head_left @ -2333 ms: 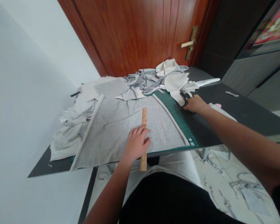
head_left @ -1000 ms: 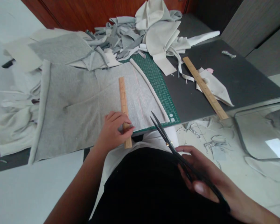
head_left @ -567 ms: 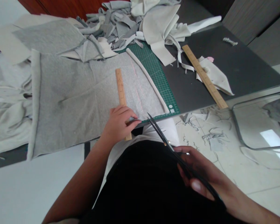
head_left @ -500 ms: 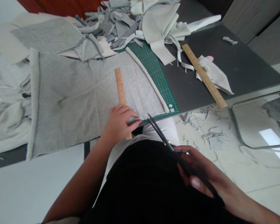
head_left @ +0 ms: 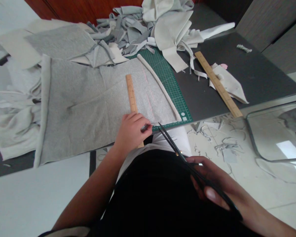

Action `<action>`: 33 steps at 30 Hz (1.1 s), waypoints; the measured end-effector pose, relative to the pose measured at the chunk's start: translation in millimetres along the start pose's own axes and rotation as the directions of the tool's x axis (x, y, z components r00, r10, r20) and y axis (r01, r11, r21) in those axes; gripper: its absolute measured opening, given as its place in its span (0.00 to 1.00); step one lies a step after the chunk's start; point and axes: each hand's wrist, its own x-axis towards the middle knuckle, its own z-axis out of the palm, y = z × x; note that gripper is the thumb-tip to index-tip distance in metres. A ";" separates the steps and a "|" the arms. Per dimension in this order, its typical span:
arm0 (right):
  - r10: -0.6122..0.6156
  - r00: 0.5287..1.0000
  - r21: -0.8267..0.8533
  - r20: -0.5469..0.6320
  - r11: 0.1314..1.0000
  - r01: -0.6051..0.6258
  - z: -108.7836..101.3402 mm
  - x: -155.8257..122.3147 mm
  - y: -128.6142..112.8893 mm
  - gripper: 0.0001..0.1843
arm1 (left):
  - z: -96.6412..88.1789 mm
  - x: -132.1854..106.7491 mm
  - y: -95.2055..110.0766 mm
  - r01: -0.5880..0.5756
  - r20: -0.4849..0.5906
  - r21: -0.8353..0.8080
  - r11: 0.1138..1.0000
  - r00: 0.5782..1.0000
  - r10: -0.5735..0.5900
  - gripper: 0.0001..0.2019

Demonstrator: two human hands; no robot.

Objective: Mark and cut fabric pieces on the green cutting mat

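Observation:
A large grey fabric sheet [head_left: 88, 105] lies flat over a green cutting mat [head_left: 167, 77] on a dark table [head_left: 249, 75]. A short wooden ruler [head_left: 131, 93] rests on the fabric beside a faint pink line. My left hand [head_left: 130, 133] pinches the near edge of the fabric at the ruler's lower end, fingers closed on it. My right hand [head_left: 219, 191] grips black scissors [head_left: 177, 151] with the blades parted; their tips sit at the fabric's near edge, just right of my left fingers.
A longer wooden ruler [head_left: 218, 84] lies on the dark table beside a cream scrap [head_left: 229, 87]. Heaps of grey and cream offcuts [head_left: 150, 29] fill the back and left. Fabric trimmings litter the floor [head_left: 227, 144] near a metal chair frame [head_left: 256, 144].
My right hand fetched the scissors from the far right of the table and brought them to the fabric's near edge. My left hand slid down the ruler and pinched the fabric edge.

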 end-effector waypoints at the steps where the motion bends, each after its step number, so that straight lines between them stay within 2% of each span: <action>1: -0.006 1.000 -0.001 -0.001 1.000 0.006 0.1 1.1 -0.9 0.39 | 0.8 0.6 0.0 0.010 -0.012 -0.017 1.000 1.000 -0.010 0.04; 9: 0.008 0.999 0.020 0.031 1.000 -0.008 5.9 13.8 -15.6 0.35 | 0.3 -1.5 -0.8 -0.010 -0.014 -0.086 0.996 1.000 0.009 0.03; 14: 0.010 1.000 0.028 0.017 1.000 -0.011 11.3 17.6 -15.6 0.34 | -1.5 -5.7 5.4 0.006 0.019 -0.031 1.000 1.000 -0.006 0.09; 20: 0.020 1.000 0.021 0.022 1.000 -0.020 16.7 21.9 -15.3 0.33 | -2.9 -7.6 10.3 0.011 0.050 -0.045 0.999 0.999 -0.009 0.07; 25: 0.045 0.999 -0.002 0.015 0.999 -0.045 20.7 23.1 -18.1 0.33 | -2.2 -7.2 8.6 0.000 0.019 -0.072 0.997 1.000 0.001 0.02; 33: 0.045 0.999 -0.021 -0.020 0.999 -0.045 24.1 23.8 -13.5 0.33 | 0.5 -6.2 11.8 0.009 0.018 -0.047 0.999 1.000 -0.008 0.03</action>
